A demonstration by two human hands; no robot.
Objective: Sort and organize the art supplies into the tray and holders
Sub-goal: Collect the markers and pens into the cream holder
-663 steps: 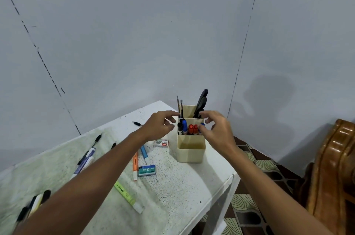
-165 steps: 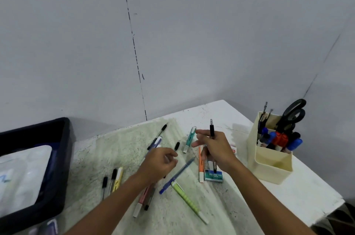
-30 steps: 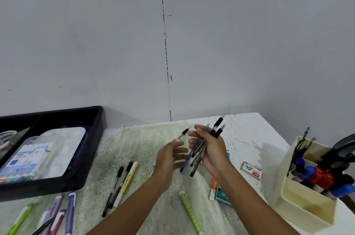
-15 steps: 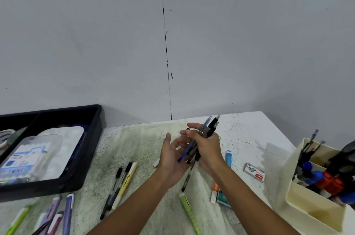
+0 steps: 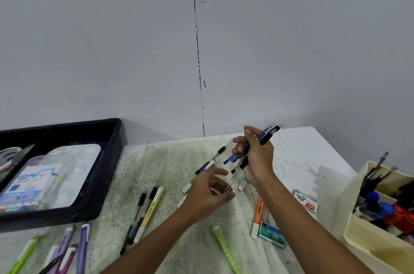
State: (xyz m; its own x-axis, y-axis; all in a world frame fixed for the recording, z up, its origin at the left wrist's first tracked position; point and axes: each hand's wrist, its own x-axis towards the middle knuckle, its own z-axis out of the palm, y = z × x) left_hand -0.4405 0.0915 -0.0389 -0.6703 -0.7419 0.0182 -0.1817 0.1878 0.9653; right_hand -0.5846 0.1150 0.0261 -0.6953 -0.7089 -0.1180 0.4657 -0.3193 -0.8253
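My right hand (image 5: 257,158) is raised above the table and grips a bundle of pens (image 5: 267,134), dark caps pointing up right, tips sticking out below the fist. Just beneath it my left hand (image 5: 209,194) hovers with relaxed, loosely curled fingers and holds nothing; a thin pen tip from the bundle reaches down to its fingertips. The black tray (image 5: 109,161) sits at the left with a clear crayon pack (image 5: 35,184) inside. A cream holder (image 5: 369,249) at the right edge carries markers, brushes and scissors.
Loose on the stained table lie a yellow pen (image 5: 152,208), two black pens (image 5: 137,215), a green highlighter (image 5: 226,249), an orange highlighter (image 5: 257,215), two staple boxes (image 5: 305,199) (image 5: 271,233) and purple pens (image 5: 83,246). A grey wall stands close behind.
My left hand has dropped away from the pen bundle and now hovers lower. My right hand has lifted the bundle slightly up and to the right.
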